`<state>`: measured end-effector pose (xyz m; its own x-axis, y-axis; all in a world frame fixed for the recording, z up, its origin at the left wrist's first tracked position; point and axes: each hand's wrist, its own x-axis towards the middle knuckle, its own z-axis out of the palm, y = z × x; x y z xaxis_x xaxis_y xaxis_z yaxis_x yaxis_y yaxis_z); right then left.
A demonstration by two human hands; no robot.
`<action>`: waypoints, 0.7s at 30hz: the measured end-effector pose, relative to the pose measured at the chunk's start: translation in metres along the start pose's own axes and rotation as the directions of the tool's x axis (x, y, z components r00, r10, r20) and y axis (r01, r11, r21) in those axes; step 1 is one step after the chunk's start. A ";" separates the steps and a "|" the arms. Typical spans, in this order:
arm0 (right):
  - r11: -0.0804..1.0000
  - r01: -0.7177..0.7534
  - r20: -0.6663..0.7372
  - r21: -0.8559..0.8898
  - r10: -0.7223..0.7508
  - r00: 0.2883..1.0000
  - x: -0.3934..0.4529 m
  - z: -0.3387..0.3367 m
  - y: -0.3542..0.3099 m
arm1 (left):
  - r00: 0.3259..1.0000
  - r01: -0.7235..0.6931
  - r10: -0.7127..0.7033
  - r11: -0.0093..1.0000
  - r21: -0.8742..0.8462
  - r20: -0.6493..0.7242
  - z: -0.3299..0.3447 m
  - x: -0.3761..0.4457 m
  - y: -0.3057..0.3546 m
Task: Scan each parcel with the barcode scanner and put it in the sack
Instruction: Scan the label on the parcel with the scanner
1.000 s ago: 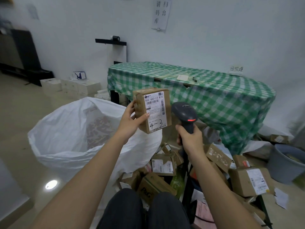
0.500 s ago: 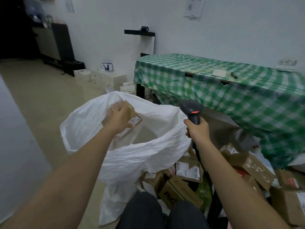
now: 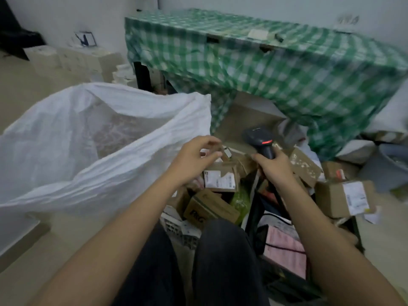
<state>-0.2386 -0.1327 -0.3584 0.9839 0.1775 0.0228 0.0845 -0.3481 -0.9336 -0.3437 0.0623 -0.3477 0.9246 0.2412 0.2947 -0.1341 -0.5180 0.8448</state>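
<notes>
Head view: left hand was empty, fingers loosely curled, hovering over the parcel pile. Nearest labelled parcel sat just below and right of it, long side roughly left-right. Right hand gripped the scanner, upright, beside that parcel. Sack gaped open to the left. Left hand looked the likelier one to pick.
</notes>
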 end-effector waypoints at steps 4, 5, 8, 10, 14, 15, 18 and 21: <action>0.994 -0.093 0.022 -0.060 0.094 0.995 -0.008 -0.018 0.037 | 0.963 0.141 -0.165 0.982 0.123 0.211 0.055 0.002 -0.052; 0.991 -0.113 0.046 -0.076 0.117 0.992 -0.010 -0.019 0.047 | 0.940 0.213 -0.251 0.961 0.177 0.230 0.065 0.000 -0.069; 0.973 -0.199 0.125 -0.114 0.213 0.969 -0.014 -0.016 0.081 | 0.849 0.396 -0.461 0.879 0.265 0.259 0.084 -0.017 -0.109; 0.956 -0.250 0.169 -0.152 0.275 0.947 -0.014 -0.011 0.101 | 0.809 0.421 -0.531 0.822 0.384 0.250 0.091 -0.028 -0.127; 0.927 -0.299 0.261 -0.228 0.354 0.898 -0.012 0.003 0.129 | 0.735 0.476 -0.605 0.782 0.402 0.307 0.096 -0.039 -0.154; 0.922 -0.296 0.276 -0.248 0.360 0.891 -0.012 0.007 0.134 | 0.724 0.482 -0.610 0.782 0.397 0.323 0.096 -0.040 -0.159; 0.915 -0.262 0.308 -0.307 0.356 0.882 -0.010 0.016 0.146 | 0.738 0.423 -0.577 0.800 0.426 0.351 0.097 -0.040 -0.170; 0.922 -0.253 0.292 -0.294 0.339 0.895 -0.011 0.020 0.159 | 0.830 0.338 -0.478 0.840 0.425 0.285 0.099 -0.032 -0.174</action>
<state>-0.2391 -0.1717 -0.5146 0.8627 0.3093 -0.4001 -0.1250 -0.6362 -0.7613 -0.3150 0.0635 -0.5485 0.9338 0.2139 -0.2869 0.3511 -0.7026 0.6189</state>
